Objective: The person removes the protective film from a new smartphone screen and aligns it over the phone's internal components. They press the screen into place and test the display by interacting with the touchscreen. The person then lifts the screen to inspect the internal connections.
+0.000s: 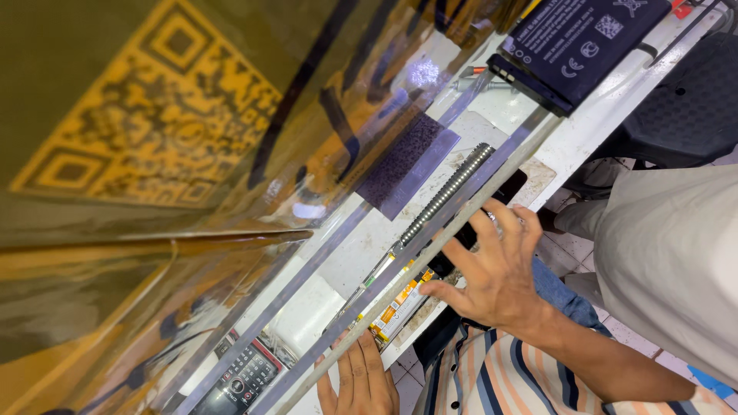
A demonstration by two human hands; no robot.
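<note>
My right hand (496, 273) is spread with its fingers apart, and its fingertips rest over the metal rail (346, 330) at the counter's edge, beside a dark flat device (511, 184). My left hand (360, 383) lies flat lower down, fingers straight, touching the same rail and holding nothing. Between the hands sits a small yellow and orange pack (400, 303). Just beyond the rail a screwdriver with a knurled metal handle (450, 192) lies on the white counter (361, 253). My striped shirt fills the bottom edge.
A tilted glass pane (154, 154) with golden reflections covers the left. A large black battery (576, 38), a purple pad (403, 161) and a keypad phone (240, 376) lie on the counter. A person in beige (669, 253) stands right, by a black stool (684, 107).
</note>
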